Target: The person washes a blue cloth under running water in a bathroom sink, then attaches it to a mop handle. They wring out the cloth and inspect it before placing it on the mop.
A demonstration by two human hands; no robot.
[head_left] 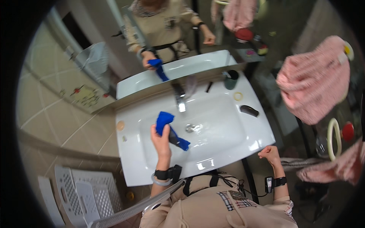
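Observation:
My left hand (160,141) grips a blue cloth item (164,119) with a dark grey part, possibly a sock, above the left side of a white washbasin (216,155). Its lower end hangs down toward the basin bowl. Under the chrome faucet (180,99), the metal drain (190,128) has a little water around it. My right hand (269,154) is beside the basin's front right corner, its fingers curled in and no object visible in them.
A green cup (231,80), a yellow ring (238,96) and a dark curved object (249,111) stand or lie on the right rim. Soap (120,125) sits at left. A pink towel (315,79) hangs at right; a perforated basket (85,193) is below left. A mirror (182,54) backs the basin.

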